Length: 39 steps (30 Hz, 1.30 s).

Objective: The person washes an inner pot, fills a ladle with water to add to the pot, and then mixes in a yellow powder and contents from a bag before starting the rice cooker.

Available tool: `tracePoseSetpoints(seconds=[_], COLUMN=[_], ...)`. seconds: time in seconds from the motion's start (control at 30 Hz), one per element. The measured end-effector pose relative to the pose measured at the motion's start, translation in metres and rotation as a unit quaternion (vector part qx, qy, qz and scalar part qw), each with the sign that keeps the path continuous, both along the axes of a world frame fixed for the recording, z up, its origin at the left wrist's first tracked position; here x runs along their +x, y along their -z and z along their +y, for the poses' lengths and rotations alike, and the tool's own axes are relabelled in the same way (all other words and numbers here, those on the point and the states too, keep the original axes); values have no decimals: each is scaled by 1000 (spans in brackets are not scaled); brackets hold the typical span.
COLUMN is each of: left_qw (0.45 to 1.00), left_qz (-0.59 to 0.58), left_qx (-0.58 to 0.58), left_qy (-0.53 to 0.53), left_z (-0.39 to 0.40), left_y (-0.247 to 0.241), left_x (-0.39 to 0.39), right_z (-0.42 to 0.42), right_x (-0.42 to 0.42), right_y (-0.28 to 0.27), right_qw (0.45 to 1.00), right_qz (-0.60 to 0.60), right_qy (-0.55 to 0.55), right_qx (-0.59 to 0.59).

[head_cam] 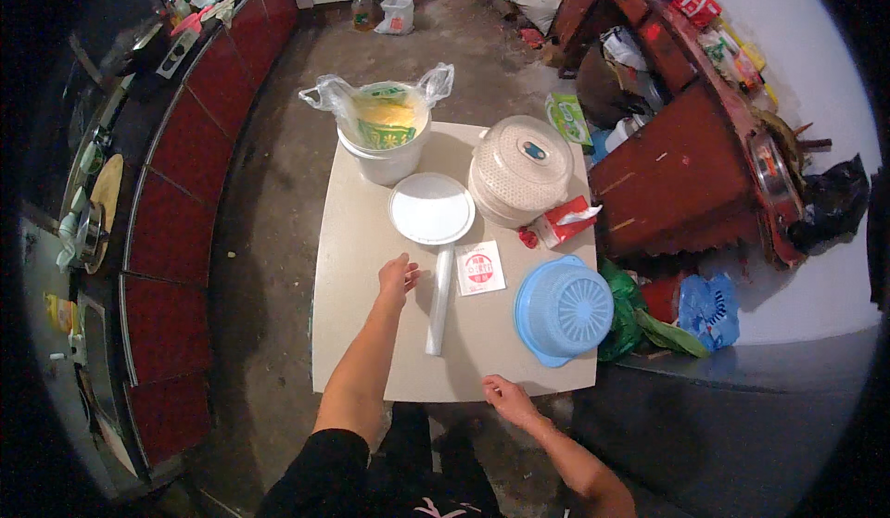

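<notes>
My left hand [399, 278] reaches over the table with nothing in it, its fingers loosely bent and apart. Just right of it lies a long roll of clear plastic [438, 302], its far end against a white round lid or plate [431, 209]. My right hand [507, 401] hangs at the table's near edge, fingers slightly curled and holding nothing visible. Closest to it, an upside-down light-blue plastic colander [567, 309] rests near the right edge. Between roll and colander lies a flat white packet with red print [480, 268].
A white bucket [386, 163] lined with a printed plastic bag stands at the table's [368, 372] far left. Beside it are a beige lidded container [521, 170] and a red tissue pack [567, 222]. Red cabinets [174, 240] run along the left; a cluttered reddish-brown desk [674, 177] stands right.
</notes>
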<state>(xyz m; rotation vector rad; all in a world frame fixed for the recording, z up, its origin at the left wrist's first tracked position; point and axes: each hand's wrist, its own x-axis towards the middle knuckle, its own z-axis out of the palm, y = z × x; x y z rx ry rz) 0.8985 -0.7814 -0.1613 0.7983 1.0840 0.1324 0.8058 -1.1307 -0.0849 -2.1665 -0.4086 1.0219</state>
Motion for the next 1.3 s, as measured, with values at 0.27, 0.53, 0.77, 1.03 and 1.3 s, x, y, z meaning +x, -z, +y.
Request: tracePoseSetpoints(seconds=[0.27, 0.53, 0.77, 1.03, 1.3], left_qw=[1000, 996, 997, 968, 653], left_qz=[6, -75, 70, 200, 21], left_qx=[13, 2, 17, 102, 651], left_qy=[-17, -54, 0, 111, 385], left_z=[33, 41, 58, 89, 68], left_y=[54, 3, 2, 29, -51], left_x=[58, -18, -182, -190, -42], right_z=[47, 59, 74, 78, 59], right_x=[10, 7, 11, 15, 3], right_y=[6, -5, 8, 19, 26], right_qw=[1000, 997, 999, 999, 995], right_qz=[-9, 60, 27, 41, 64], right_qy=[-5, -11, -16, -6, 76], right_qx=[-27, -53, -18, -22, 15])
